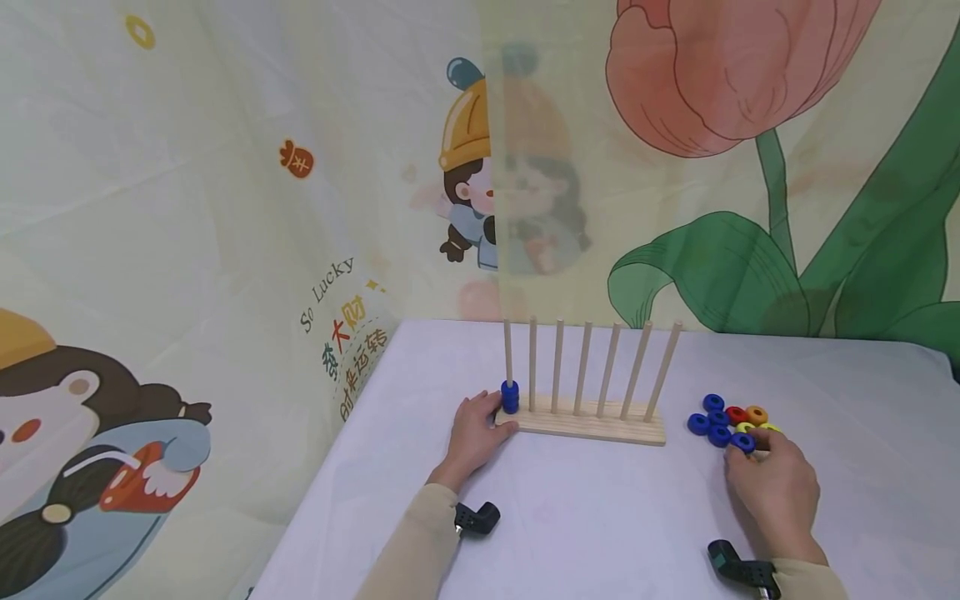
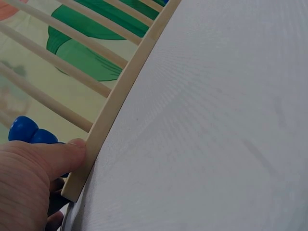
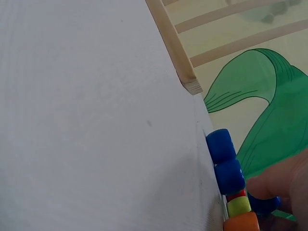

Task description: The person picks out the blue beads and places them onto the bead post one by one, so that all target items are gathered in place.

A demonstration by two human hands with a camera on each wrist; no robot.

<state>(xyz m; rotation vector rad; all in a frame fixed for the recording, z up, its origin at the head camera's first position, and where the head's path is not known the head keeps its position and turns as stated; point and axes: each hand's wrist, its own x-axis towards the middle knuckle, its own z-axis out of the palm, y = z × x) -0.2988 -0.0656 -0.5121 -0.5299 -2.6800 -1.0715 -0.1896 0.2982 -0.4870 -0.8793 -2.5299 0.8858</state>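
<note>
A wooden peg rack with several upright pegs stands on the table. Blue beads are stacked on its leftmost peg. My left hand grips the left end of the base, and the left wrist view has its thumb on the front edge beside those beads. Over on the right, my right hand pinches a blue bead between thumb and fingers. That same bead is partly covered by the thumb in the right wrist view. Further blue beads lie just beside the hand.
Behind the right fingers are a red bead, an orange bead and yellow beads, partly hidden. A white cloth covers the table. Printed curtains hang along the left side and back.
</note>
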